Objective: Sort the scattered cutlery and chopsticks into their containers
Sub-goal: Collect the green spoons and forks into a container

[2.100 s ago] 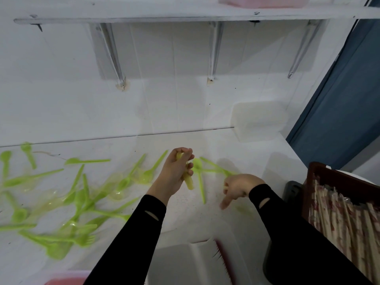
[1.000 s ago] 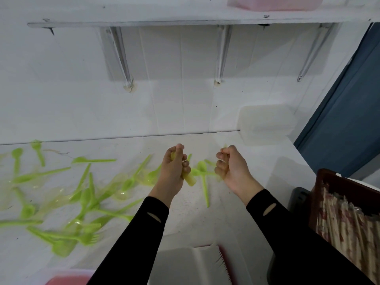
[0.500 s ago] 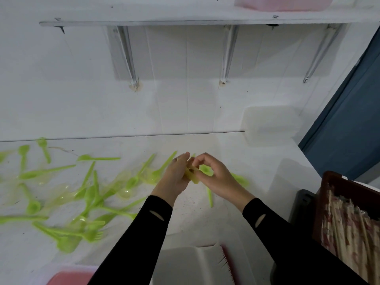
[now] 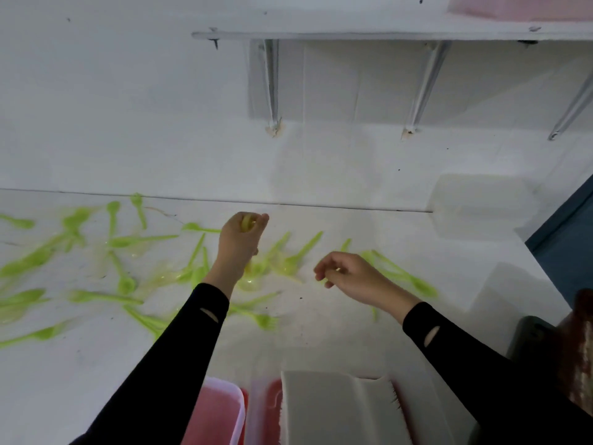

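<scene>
Several green plastic forks and spoons (image 4: 125, 242) lie scattered over the white counter (image 4: 321, 332), some in clear wrappers. My left hand (image 4: 239, 244) is raised over the pile, closed around a bunch of yellow-green cutlery (image 4: 247, 223) that shows between its fingertips. My right hand (image 4: 349, 277) hovers low to the right, its fingers pinched on a small yellow-green piece (image 4: 324, 280) just above the counter. More green pieces (image 4: 401, 276) lie behind that hand. The view is blurred.
Two pink containers (image 4: 215, 412) stand at the counter's near edge, beside a white serrated-edged box (image 4: 340, 409). A brown box of wrapped chopsticks (image 4: 577, 358) is at the far right. A translucent tub (image 4: 481, 203) stands by the wall. A shelf on brackets (image 4: 423, 85) hangs above.
My hands met in the middle half a second ago and have now parted. The left hand rose with its bunch, the right dropped back toward the counter. The view swung left.
</scene>
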The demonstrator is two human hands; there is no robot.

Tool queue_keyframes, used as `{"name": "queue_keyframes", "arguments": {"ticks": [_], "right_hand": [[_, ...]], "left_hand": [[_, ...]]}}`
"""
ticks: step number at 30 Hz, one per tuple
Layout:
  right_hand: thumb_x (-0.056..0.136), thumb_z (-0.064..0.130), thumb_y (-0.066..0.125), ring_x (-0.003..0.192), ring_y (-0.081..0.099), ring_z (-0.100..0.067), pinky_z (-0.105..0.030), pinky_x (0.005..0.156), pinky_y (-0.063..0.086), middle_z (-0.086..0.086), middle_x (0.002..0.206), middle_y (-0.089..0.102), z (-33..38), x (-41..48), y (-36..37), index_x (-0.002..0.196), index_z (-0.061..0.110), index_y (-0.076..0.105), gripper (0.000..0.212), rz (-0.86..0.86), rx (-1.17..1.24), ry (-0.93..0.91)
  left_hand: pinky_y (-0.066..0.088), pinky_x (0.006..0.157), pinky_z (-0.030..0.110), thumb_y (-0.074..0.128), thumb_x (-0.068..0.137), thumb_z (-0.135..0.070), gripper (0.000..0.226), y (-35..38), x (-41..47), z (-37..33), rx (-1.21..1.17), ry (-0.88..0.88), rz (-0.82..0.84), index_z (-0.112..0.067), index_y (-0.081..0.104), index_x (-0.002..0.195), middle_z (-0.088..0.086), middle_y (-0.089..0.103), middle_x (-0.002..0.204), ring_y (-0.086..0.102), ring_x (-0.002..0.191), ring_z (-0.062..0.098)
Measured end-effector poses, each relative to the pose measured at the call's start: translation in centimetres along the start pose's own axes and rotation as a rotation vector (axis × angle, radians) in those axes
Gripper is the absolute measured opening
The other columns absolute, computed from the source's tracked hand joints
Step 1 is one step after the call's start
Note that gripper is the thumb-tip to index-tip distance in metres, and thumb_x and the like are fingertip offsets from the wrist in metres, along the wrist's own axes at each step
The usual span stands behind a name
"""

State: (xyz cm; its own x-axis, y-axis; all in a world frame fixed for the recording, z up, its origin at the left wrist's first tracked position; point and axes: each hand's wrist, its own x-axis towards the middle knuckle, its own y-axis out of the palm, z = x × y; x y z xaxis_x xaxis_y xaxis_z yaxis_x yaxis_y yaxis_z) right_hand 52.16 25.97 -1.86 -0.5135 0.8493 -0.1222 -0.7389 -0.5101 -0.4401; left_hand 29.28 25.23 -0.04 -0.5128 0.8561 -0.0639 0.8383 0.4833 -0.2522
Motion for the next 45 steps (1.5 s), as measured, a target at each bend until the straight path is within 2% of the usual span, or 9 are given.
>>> {"name": "queue_keyframes", "arguments": {"ticks": [5, 10, 14, 22, 25, 29, 33, 36, 45], "right_hand": [[0.093, 0.011, 0.049, 0.068, 0.052, 0.003, -0.019, 0.067, 0.040, 0.012, 0.087, 0.060, 1.0, 3.5, 4.4, 0.096, 0.022, 0.070, 0.024, 0.022, -0.318, -0.007], [0.097, 0.010, 0.041, 0.124, 0.050, -0.020, -0.031, 0.095, 0.045, 0.001, 0.137, 0.050, 0.7, 6.7, 8.0, 0.131, 0.015, 0.058, 0.038, 0.057, -0.649, 0.006], [0.096, 0.004, 0.042, 0.131, 0.036, -0.023, -0.037, 0.096, 0.046, -0.001, 0.143, 0.041, 0.2, 7.8, 9.6, 0.140, 0.013, 0.048, 0.045, 0.071, -0.805, 0.044], [0.102, 0.013, 0.040, 0.113, 0.050, -0.033, -0.037, 0.092, 0.044, -0.011, 0.126, 0.048, -0.7, 7.6, 10.3, 0.122, 0.008, 0.055, 0.025, -0.011, -0.989, 0.184], [0.098, 0.010, 0.044, 0.107, 0.056, -0.033, -0.036, 0.085, 0.044, -0.013, 0.118, 0.051, -0.2, 7.5, 10.5, 0.111, 0.004, 0.059, 0.021, -0.069, -0.901, 0.192], [0.092, 0.015, 0.054, 0.093, 0.058, -0.031, -0.036, 0.078, 0.044, -0.012, 0.104, 0.055, 1.1, 6.7, 10.1, 0.098, 0.004, 0.061, 0.015, -0.221, -0.692, 0.186], [0.090, 0.019, 0.062, 0.084, 0.053, -0.022, -0.030, 0.072, 0.040, -0.006, 0.094, 0.054, 2.3, 5.6, 9.7, 0.094, 0.005, 0.063, 0.015, -0.313, -0.536, 0.189], [0.090, 0.023, 0.066, 0.077, 0.052, -0.016, -0.025, 0.068, 0.041, -0.001, 0.087, 0.054, 3.0, 4.5, 9.6, 0.087, 0.008, 0.064, 0.015, -0.363, -0.401, 0.191], [0.090, 0.024, 0.067, 0.063, 0.056, -0.010, -0.013, 0.053, 0.042, 0.002, 0.076, 0.063, 3.6, 2.2, 9.4, 0.085, 0.006, 0.065, 0.019, -0.448, -0.135, 0.278]], "left_hand": [[0.035, 0.069, 0.021, 0.077, 0.083, -0.026, 0.016, -4.6, 1.3, 5.6, 0.543, 0.196, 0.126, -0.012, 0.070, 0.087, -0.003, 0.062, 0.079, 0.060, 0.080, 0.020], [0.042, 0.080, 0.023, 0.070, 0.088, -0.017, 0.031, -5.9, 1.1, 9.1, 0.896, 0.372, 0.450, -0.022, 0.066, 0.119, -0.003, 0.054, 0.114, 0.061, 0.104, 0.022], [0.039, 0.066, 0.029, 0.060, 0.095, -0.027, 0.044, -6.4, 1.0, 9.3, 1.129, 0.530, 0.491, -0.029, 0.051, 0.138, 0.000, 0.050, 0.126, 0.063, 0.102, 0.024], [0.041, 0.072, 0.037, 0.063, 0.094, -0.021, 0.020, -7.6, 2.7, 8.9, 0.745, 0.570, 0.468, -0.003, 0.059, 0.102, 0.008, 0.058, 0.092, 0.058, 0.089, 0.033], [0.045, 0.072, 0.039, 0.052, 0.091, 0.004, 0.011, -8.6, 4.6, 8.9, 0.640, 0.572, 0.392, 0.005, 0.055, 0.103, 0.006, 0.062, 0.085, 0.062, 0.085, 0.036], [0.044, 0.087, 0.029, 0.040, 0.082, 0.016, 0.057, -9.0, 6.6, 8.3, 0.613, 0.509, 0.400, -0.011, 0.052, 0.130, 0.007, 0.056, 0.105, 0.055, 0.094, 0.016], [0.047, 0.091, 0.038, 0.056, 0.092, -0.005, 0.026, -7.4, 7.6, 8.9, 0.656, 0.461, 0.422, -0.008, 0.061, 0.117, 0.011, 0.053, 0.109, 0.061, 0.093, 0.028], [0.048, 0.086, 0.038, 0.064, 0.093, -0.031, 0.031, -5.7, 7.7, 9.2, 0.795, 0.410, 0.509, -0.013, 0.060, 0.117, 0.008, 0.053, 0.111, 0.061, 0.095, 0.030], [0.045, 0.080, 0.034, 0.052, 0.095, -0.020, 0.021, -5.7, 8.2, 8.2, 0.806, 0.460, 0.395, -0.014, 0.056, 0.115, 0.007, 0.058, 0.107, 0.058, 0.099, 0.026]]}}
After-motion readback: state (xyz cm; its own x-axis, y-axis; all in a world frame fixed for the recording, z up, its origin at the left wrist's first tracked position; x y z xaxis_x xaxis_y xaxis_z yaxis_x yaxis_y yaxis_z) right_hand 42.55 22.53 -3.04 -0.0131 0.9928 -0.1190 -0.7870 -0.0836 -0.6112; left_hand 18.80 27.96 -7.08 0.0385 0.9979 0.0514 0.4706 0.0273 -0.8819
